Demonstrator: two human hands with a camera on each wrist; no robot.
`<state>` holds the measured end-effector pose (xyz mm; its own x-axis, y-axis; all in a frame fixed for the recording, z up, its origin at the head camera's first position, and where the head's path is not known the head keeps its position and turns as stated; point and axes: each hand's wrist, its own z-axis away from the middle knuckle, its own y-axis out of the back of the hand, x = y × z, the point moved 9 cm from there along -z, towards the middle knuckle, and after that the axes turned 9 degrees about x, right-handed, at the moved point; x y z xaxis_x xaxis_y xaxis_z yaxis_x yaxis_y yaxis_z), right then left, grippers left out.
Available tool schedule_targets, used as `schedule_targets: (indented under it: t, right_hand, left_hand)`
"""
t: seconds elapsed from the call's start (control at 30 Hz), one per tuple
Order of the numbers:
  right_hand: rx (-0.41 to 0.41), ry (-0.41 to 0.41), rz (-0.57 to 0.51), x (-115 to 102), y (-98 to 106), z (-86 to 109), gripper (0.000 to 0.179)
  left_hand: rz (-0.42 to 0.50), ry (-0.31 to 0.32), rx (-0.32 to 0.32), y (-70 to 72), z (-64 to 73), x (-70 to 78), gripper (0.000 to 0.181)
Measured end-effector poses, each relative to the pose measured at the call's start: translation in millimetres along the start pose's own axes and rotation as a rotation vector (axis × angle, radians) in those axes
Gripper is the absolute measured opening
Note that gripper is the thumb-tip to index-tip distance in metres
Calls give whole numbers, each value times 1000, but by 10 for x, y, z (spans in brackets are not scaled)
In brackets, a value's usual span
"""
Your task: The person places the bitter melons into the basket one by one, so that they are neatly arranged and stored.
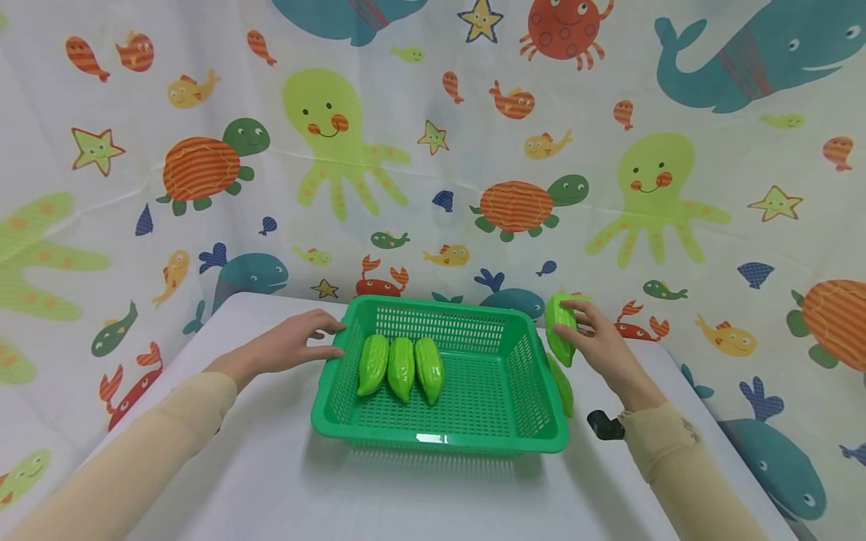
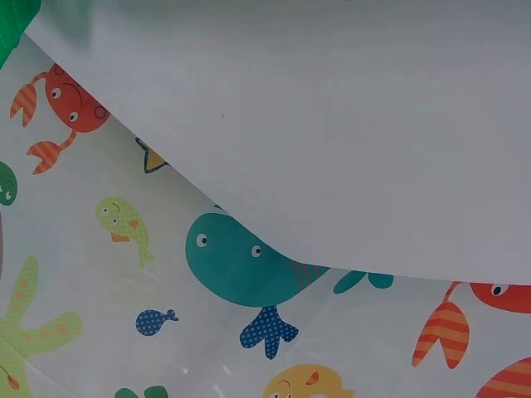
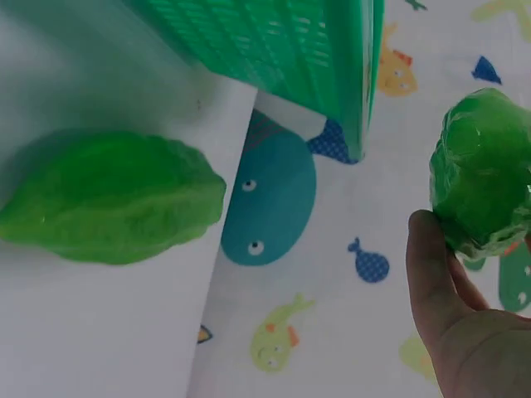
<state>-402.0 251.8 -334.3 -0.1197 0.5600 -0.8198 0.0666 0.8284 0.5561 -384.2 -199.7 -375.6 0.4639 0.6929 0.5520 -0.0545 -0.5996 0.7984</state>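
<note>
A green plastic basket [image 1: 433, 439] stands on the white table with three glossy green bitter melons side by side in its left part, the middle one [image 1: 401, 368] among them. My left hand [image 1: 287, 344] is at the basket's left rim, fingers extended and fingertips right at the edge; the left wrist view does not show this hand. Above the right rim, my right hand [image 1: 598, 342] pinches another bitter melon [image 1: 560, 330] between thumb and fingers. In the right wrist view that held melon [image 3: 485, 170] is raised. A further bitter melon [image 3: 116, 197] lies on the table beside the basket's right wall.
The white table [image 1: 406, 503] extends in front of the basket and to both sides. Behind it hangs a white curtain [image 1: 419, 68] printed with sea animals. A small black object [image 1: 605, 425] is at the right wrist by the sleeve.
</note>
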Motion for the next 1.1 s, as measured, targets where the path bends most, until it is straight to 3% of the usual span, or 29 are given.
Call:
schedule_targets:
  t: [0.37, 1.1]
  right_hand:
    - [59, 49, 10, -312, -139, -76, 71]
    - [-38, 59, -77, -598, -650, -134, 59]
  left_hand:
    - [1, 9, -12, 5, -11, 13, 62]
    - [-2, 22, -2, 3, 3, 0, 62]
